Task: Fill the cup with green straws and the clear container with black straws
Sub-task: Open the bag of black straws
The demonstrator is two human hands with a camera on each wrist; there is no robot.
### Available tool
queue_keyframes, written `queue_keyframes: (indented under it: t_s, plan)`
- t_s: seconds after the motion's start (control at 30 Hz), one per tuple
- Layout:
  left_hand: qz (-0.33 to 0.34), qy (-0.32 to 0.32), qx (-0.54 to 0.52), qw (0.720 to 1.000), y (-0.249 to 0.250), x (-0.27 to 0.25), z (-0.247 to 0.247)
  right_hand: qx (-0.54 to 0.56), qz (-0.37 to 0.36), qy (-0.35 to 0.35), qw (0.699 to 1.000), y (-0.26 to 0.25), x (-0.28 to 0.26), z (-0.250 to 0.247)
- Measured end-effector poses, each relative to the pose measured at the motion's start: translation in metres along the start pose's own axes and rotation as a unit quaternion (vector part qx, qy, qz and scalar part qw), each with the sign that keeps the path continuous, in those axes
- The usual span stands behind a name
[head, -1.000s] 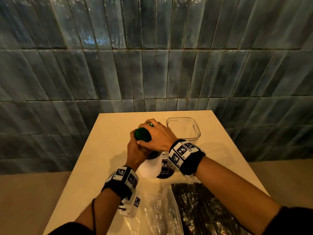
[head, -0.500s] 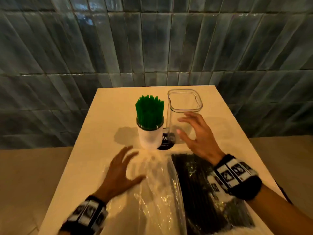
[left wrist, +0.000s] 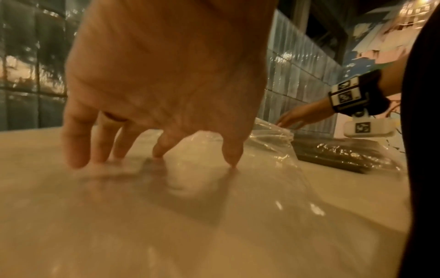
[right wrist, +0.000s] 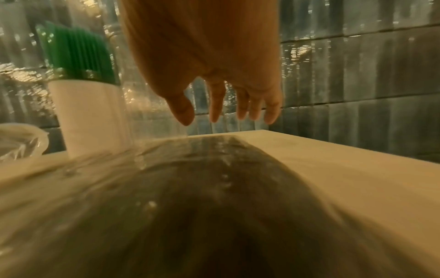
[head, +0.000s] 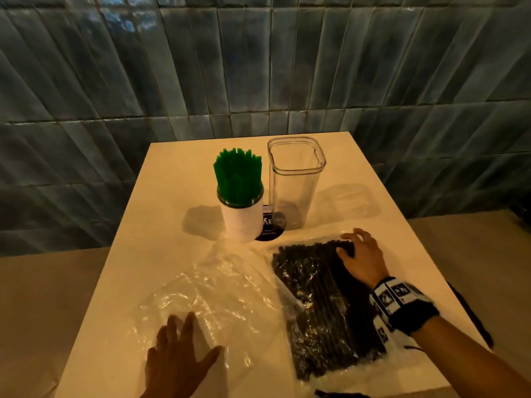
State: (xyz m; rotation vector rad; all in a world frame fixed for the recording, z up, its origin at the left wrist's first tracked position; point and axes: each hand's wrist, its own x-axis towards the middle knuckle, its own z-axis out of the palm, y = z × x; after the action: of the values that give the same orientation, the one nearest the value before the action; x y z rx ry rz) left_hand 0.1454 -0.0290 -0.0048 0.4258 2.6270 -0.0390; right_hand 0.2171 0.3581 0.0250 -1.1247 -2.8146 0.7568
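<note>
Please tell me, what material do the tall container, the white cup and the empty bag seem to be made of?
Clear container: rigid transparent plastic, probably; glass is possible. The table shows through its walls.
Cup: matte white, maybe paper or plastic; no shine on its side.
Empty bag: thin glossy plastic film, crumpled, with bright glints, under the left hand.

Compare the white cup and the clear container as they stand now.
The white cup is opaque and round; the clear container is see-through with a squarish rim. The white cup is packed with green straws; the clear container holds no straws. The clear container stands taller. Both are upright, side by side on the table.
</note>
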Motion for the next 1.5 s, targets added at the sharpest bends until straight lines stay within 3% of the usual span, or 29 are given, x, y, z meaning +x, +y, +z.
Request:
queue_keyframes:
  t_s: [0.07, 0.2, 0.3, 0.33, 0.4, 0.53, 0.67, 0.8, 0.83, 0.9, 0.93, 1.0, 1.07, 1.2, 1.33, 1.5]
  plan:
    - [-0.002, -0.015, 0.052, 0.999, 0.005, -0.005, -0.005, -0.023, -0.078, -0.013, 0.997, -0.016, 0.005, 0.003]
    - [0.015, 0.018, 0.093, 0.995, 0.023, -0.005, -0.025, -0.058, -0.181, -0.079, 0.979, -0.048, 0.021, 0.013]
    - [0.101, -0.001, 0.025, 0.995, 0.038, 0.008, -0.023, -0.123, -0.185, -0.161, 0.962, -0.060, 0.034, 0.024]
    - [0.104, -0.024, 0.013, 0.994, 0.041, 0.011, -0.019, -0.153, -0.175, -0.192, 0.954, -0.060, 0.037, 0.027]
    - [0.049, -0.060, -0.005, 0.997, 0.041, 0.012, -0.011, -0.192, -0.163, -0.222, 0.942, -0.054, 0.039, 0.029]
    - [-0.111, -0.016, -0.058, 0.992, 0.036, 0.008, -0.002, -0.169, -0.159, -0.191, 0.954, -0.029, 0.043, 0.019]
    - [-0.189, 0.000, -0.051, 0.981, 0.043, 0.003, -0.004, -0.074, -0.131, -0.170, 0.974, -0.012, 0.042, -0.001]
    - [-0.201, -0.022, -0.063, 0.977, 0.054, 0.005, -0.022, 0.038, -0.120, -0.140, 0.982, -0.010, 0.032, -0.024]
    - [-0.180, -0.014, -0.071, 0.981, 0.060, 0.006, -0.029, 0.062, -0.133, -0.135, 0.980, -0.013, 0.028, -0.030]
    - [-0.072, 0.028, -0.132, 0.988, 0.081, 0.004, -0.045, 0.086, -0.185, -0.125, 0.971, -0.018, 0.016, -0.045]
    - [0.000, 0.052, -0.191, 0.980, 0.096, 0.003, -0.055, 0.093, -0.215, -0.120, 0.965, -0.021, 0.010, -0.052]
    - [0.102, 0.076, -0.342, 0.931, 0.131, -0.004, -0.081, 0.109, -0.267, -0.117, 0.950, -0.027, -0.003, -0.065]
    - [0.134, 0.092, -0.457, 0.874, 0.162, -0.005, -0.102, 0.128, -0.307, -0.118, 0.936, -0.029, -0.015, -0.076]
    - [0.177, 0.138, -0.531, 0.817, 0.197, 0.002, -0.118, 0.131, -0.342, -0.124, 0.922, -0.030, -0.029, -0.090]
    - [0.224, 0.171, -0.559, 0.779, 0.200, -0.003, -0.117, 0.090, -0.276, -0.125, 0.949, -0.012, -0.023, -0.110]
    - [0.208, 0.167, -0.596, 0.758, 0.193, -0.011, -0.116, -0.027, -0.176, -0.147, 0.973, 0.035, -0.003, -0.136]
